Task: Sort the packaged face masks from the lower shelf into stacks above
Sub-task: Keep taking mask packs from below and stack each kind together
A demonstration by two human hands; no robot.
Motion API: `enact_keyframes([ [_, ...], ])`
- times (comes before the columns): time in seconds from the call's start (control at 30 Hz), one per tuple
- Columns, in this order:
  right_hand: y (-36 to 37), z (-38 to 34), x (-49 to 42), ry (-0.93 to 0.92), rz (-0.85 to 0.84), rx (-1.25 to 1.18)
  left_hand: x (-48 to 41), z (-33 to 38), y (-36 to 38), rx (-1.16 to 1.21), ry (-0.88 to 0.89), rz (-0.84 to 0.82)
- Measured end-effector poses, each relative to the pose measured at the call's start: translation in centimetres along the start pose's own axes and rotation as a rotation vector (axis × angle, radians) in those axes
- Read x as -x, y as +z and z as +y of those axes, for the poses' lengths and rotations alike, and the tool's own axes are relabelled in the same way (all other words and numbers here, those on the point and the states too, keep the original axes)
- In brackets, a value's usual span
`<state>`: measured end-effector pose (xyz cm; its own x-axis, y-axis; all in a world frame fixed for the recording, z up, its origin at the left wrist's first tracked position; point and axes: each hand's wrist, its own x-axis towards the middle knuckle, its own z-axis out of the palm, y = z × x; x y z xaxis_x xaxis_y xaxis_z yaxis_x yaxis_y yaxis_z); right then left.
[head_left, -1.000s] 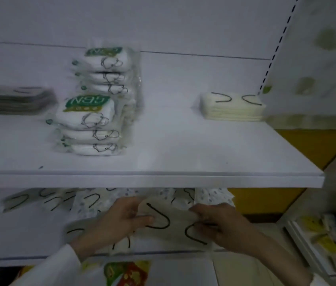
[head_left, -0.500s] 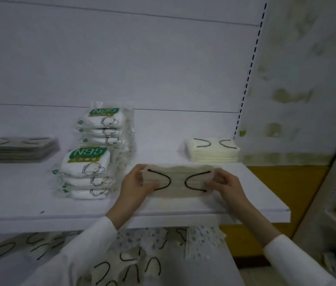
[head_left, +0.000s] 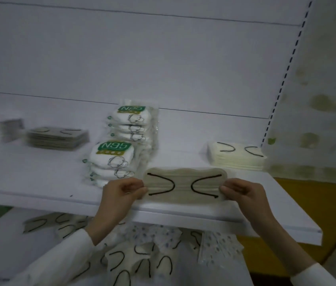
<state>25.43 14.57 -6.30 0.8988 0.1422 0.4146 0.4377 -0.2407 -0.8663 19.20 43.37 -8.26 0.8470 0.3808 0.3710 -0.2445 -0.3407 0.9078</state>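
Note:
A beige packaged mask [head_left: 183, 185] with black ear loops is held flat over the front of the upper shelf [head_left: 39, 182]. My left hand [head_left: 121, 193] pinches its left end and my right hand [head_left: 243, 193] pinches its right end. On the upper shelf stand a cream mask stack [head_left: 236, 156] at the right, two N95 pack piles [head_left: 113, 159] in the middle and a grey mask stack [head_left: 57, 136] at the left. Loose beige masks [head_left: 138, 263] and dotted masks [head_left: 218, 246] lie jumbled on the lower shelf.
The shelf's white back panel [head_left: 142, 58] rises behind the stacks. A slotted upright [head_left: 285, 75] marks the right end. A stained wall [head_left: 328, 100] and a yellow panel [head_left: 311, 203] lie to the right. Another blurred stack [head_left: 11, 129] sits far left.
Both hands lifted the beige mask from the lower shelf up to the upper shelf. In the last half second it has stayed held over the shelf's front.

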Motion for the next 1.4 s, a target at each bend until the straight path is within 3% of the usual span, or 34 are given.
enact_keyframes([
  [0.17, 6.5, -4.7, 1.3, -0.201, -0.173, -0.004, 2.5, 0.5, -9.4, -0.02, -0.072, 0.139],
  [0.37, 18.5, -7.9, 1.4, -0.418, -0.259, 0.053, 3.7, -1.0, -21.1, -0.036, -0.111, 0.317],
  [0.57, 32.7, -11.1, 1.9, -0.389, -0.263, -0.004, 2.5, -4.5, -33.8, -0.079, -0.177, 0.396],
  [0.77, 43.0, -13.0, 1.2, -0.244, -0.208, 0.023, -2.5, -8.5, -42.7, -0.015, -0.19, 0.342],
  [1.03, 48.9, -13.1, -6.5, 0.137, 0.044, -0.054, -13.8, -11.8, -43.9, 0.143, -0.189, 0.179],
  [1.17, 50.1, -13.3, -12.9, 0.185, 0.227, 0.028, -21.3, -12.1, -41.5, 0.221, -0.147, 0.159],
  [1.3, 50.7, -12.5, -18.2, 0.193, 0.26, 0.142, -28.3, -12.7, -39.0, 0.122, -0.115, 0.172],
  [1.4, 51.0, -11.7, -21.0, 0.194, 0.188, 0.301, -31.8, -13.7, -37.7, -0.006, -0.112, 0.14],
])
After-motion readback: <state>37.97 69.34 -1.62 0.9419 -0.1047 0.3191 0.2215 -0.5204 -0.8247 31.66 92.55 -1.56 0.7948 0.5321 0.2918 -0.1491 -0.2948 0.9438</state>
